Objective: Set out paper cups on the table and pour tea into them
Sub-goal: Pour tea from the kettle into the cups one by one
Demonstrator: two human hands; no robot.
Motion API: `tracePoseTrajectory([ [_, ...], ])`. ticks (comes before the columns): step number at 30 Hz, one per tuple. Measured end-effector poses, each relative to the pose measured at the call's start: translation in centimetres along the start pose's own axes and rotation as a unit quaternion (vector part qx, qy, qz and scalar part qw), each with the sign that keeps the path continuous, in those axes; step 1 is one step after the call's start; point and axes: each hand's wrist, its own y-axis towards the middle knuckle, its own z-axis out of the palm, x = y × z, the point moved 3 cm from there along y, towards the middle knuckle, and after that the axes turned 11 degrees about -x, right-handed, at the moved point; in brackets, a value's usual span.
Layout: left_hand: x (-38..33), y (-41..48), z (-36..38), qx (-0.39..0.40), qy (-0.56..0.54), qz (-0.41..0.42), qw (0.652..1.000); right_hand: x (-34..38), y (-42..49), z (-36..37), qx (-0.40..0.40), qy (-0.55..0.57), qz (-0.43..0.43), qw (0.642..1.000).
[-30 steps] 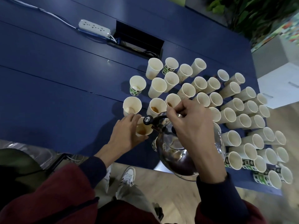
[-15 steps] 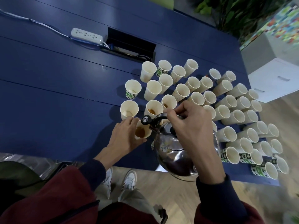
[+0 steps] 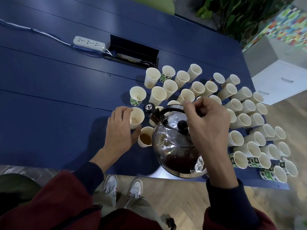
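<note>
Item 1: kettle (image 3: 176,146), steel with a black lid knob, at the near edge of the blue tabletop (image 3: 58,113). Its spout points away and to the left. I cannot tell whether it rests or hangs.
Item 2: right hand (image 3: 207,127), grip closed round the kettle's handle.
Item 3: left hand (image 3: 119,130), grip curled round a white cup (image 3: 137,117) that stands just beside the spout.
Item 4: cup with tea (image 3: 145,138), between the left thumb and the kettle.
Item 5: many more cups (image 3: 244,120), which I log as standing crowded to the right.
Item 6: power strip (image 3: 89,43), far side.
</note>
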Motion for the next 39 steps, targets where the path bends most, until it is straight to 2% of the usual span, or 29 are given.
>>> tracePoseTrajectory([
  [7,1.6,2.4,1.3,0.088,0.03,-0.038,0.995,1.6,1.9,1.7,-0.014,0.001,-0.032,0.999],
  [16,2.1,2.7,1.7,0.139,0.003,-0.051,0.989,3.7,2.8,5.0,0.034,-0.055,-0.101,0.993],
  [23,2.5,2.9,1.7,0.141,0.0,-0.071,0.987,3.9,2.6,6.7,0.054,-0.086,-0.146,0.984],
  [39,2.6,2.8,1.7,0.142,-0.015,-0.089,0.986,3.8,2.5,7.7,0.083,-0.123,-0.15,0.978],
])
